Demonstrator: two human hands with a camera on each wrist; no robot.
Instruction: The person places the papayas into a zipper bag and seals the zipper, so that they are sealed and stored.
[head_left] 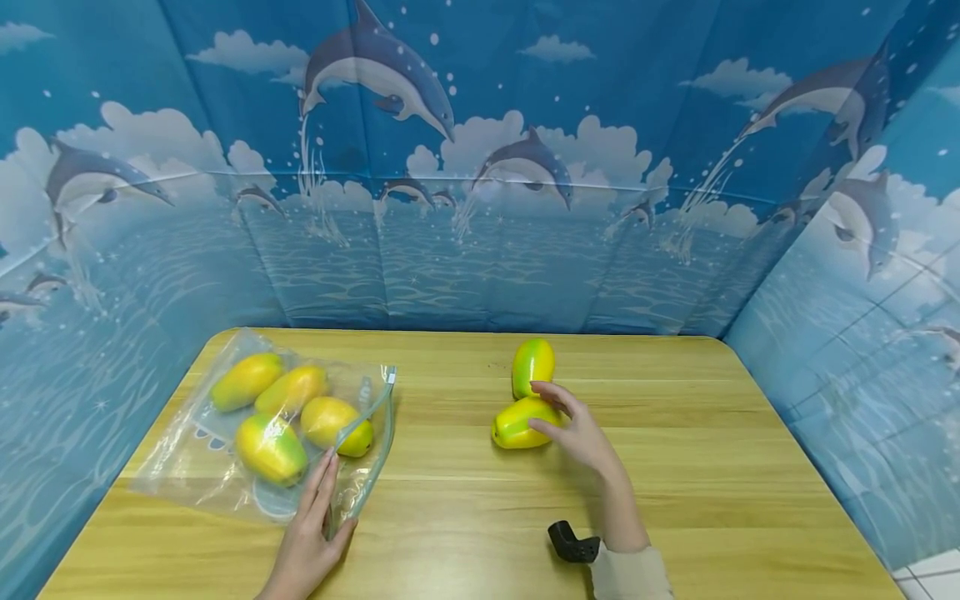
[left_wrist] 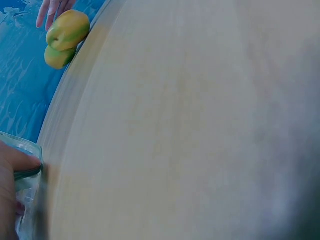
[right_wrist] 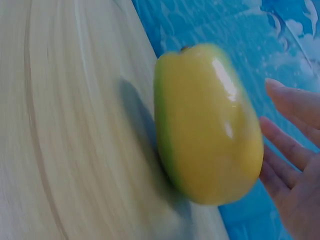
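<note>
A clear zip bag (head_left: 187,467) lies at the table's left with several yellow-green mangoes inside, such as one (head_left: 272,450) near its front. My left hand (head_left: 311,529) rests on the bag by its open edge, fingers straight; the left wrist view shows the hand (left_wrist: 12,170) on the bag's rim (left_wrist: 27,147). Two loose mangoes lie mid-table, a near one (head_left: 521,423) and a far one (head_left: 533,367). My right hand (head_left: 573,429) is beside the near mango (right_wrist: 205,125), its fingers (right_wrist: 295,165) straight and at the fruit's side, not curled round it.
The wooden table (head_left: 675,467) has rounded corners and is walled on three sides by a blue dolphin-print backdrop (head_left: 480,208). A black wrist mount (head_left: 573,543) shows by my right sleeve. The two loose mangoes (left_wrist: 67,30) also appear far off in the left wrist view.
</note>
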